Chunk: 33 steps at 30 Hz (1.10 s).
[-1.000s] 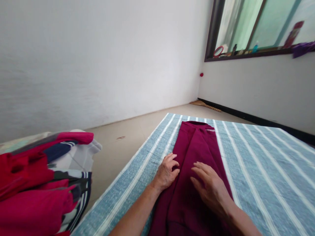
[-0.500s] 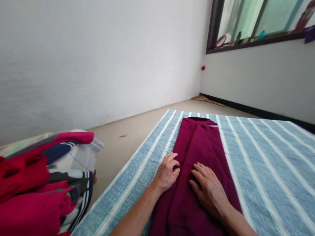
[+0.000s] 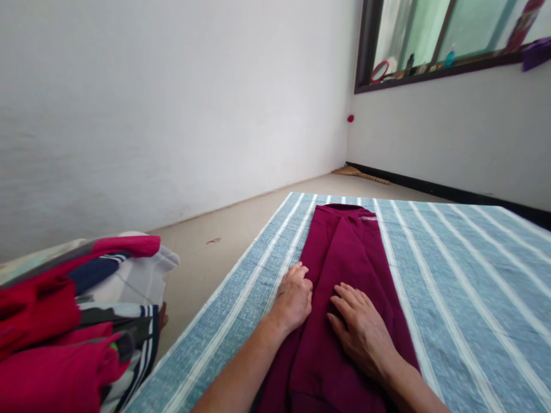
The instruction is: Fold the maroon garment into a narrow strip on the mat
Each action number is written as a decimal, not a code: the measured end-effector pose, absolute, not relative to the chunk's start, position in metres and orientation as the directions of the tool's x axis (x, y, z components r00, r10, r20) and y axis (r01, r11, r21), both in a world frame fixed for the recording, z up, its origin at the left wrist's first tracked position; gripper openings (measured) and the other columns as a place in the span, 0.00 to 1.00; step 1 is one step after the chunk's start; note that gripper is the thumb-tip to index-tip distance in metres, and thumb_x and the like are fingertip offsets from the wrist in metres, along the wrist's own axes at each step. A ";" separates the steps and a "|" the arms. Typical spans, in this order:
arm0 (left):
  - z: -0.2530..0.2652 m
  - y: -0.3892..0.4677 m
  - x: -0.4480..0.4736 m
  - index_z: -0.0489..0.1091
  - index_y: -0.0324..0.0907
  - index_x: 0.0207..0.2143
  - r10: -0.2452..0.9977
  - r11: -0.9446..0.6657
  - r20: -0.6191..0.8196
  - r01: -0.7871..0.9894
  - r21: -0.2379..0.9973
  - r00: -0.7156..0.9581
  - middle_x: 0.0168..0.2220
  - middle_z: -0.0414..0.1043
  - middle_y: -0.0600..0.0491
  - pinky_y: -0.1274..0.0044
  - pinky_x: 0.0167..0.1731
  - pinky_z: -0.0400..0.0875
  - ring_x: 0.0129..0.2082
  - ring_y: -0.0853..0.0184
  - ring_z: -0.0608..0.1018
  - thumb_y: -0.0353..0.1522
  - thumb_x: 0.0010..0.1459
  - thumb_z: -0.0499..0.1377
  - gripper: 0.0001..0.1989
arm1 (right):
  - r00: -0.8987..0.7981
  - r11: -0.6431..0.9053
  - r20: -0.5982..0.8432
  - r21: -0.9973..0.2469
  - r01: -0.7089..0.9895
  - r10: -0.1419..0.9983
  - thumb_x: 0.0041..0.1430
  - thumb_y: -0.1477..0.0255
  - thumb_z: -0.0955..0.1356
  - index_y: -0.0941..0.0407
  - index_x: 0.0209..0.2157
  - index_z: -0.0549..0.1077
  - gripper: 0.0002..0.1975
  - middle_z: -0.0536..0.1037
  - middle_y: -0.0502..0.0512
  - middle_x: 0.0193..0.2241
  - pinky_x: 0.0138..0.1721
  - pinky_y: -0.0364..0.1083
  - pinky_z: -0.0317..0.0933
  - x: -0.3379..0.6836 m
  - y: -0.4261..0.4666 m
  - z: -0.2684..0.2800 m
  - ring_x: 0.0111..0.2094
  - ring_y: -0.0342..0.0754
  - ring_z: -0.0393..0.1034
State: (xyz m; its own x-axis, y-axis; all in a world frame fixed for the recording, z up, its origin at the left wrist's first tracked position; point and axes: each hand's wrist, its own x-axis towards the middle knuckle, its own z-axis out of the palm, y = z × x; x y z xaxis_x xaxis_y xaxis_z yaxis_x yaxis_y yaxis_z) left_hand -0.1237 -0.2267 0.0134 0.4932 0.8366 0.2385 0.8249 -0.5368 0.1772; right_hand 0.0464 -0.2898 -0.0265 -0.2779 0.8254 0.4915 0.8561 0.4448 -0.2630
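A maroon sweatshirt (image 3: 344,258) lies folded lengthwise on a blue-and-white striped cloth (image 3: 465,275). Its neck opening points away from me, and a sleeve runs down its front. My left hand (image 3: 294,295) is at the garment's left edge, its fingers curled in on the fabric and the tips partly hidden. Flat on the middle of the sweatshirt rests my right hand (image 3: 361,327), palm down with its fingers stretched out and slightly apart. The lower end of the garment runs out of the picture.
On the left is a heap of clothes (image 3: 64,344) in red, pink, navy and white. Beyond the cloth are the pale floor (image 3: 193,252), a white wall (image 3: 193,103) and a broom (image 3: 361,173) in the corner. Bottles and a round red-rimmed mirror (image 3: 379,71) stand on the windowsill.
My left hand's fingers have curled in more at the sweatshirt's left edge. My right hand stays flat on the fabric. The whole view has shifted slightly.
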 end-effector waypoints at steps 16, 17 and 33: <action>0.003 -0.223 -0.126 0.69 0.36 0.32 0.737 -0.664 0.309 0.729 0.163 0.602 0.52 0.66 0.38 0.63 0.57 0.59 0.58 0.56 0.62 0.21 0.48 0.52 0.09 | -0.279 0.449 0.477 -0.291 0.845 0.834 0.60 0.71 0.63 0.56 0.45 0.70 0.12 0.69 0.58 0.52 0.55 0.56 0.54 0.048 -0.288 -0.028 0.55 0.55 0.59; 0.000 -0.221 -0.129 0.69 0.37 0.30 0.735 -0.666 0.342 0.720 0.197 0.586 0.51 0.67 0.38 0.63 0.57 0.59 0.57 0.56 0.63 0.21 0.48 0.52 0.08 | -0.277 0.450 0.484 -0.290 0.844 0.830 0.60 0.71 0.63 0.56 0.45 0.70 0.12 0.69 0.58 0.52 0.55 0.56 0.55 0.048 -0.288 -0.028 0.55 0.55 0.59; 0.017 -0.171 -0.214 0.71 0.39 0.32 0.853 0.160 0.392 0.887 0.432 -0.345 0.43 0.74 0.48 0.74 0.45 0.69 0.43 0.62 0.75 0.30 0.56 0.49 0.11 | -0.278 0.456 0.504 -0.272 0.848 0.818 0.60 0.71 0.62 0.57 0.44 0.71 0.12 0.70 0.60 0.50 0.53 0.57 0.57 0.047 -0.289 -0.029 0.54 0.56 0.61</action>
State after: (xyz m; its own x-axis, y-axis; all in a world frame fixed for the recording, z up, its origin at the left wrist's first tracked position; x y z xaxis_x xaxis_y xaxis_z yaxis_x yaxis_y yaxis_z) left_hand -0.2137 -0.1710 0.0172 -0.3446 0.8528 0.3925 0.8875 0.1597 0.4323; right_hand 0.0473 -0.2890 -0.0291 -0.2776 0.8177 0.5043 0.8476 0.4556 -0.2722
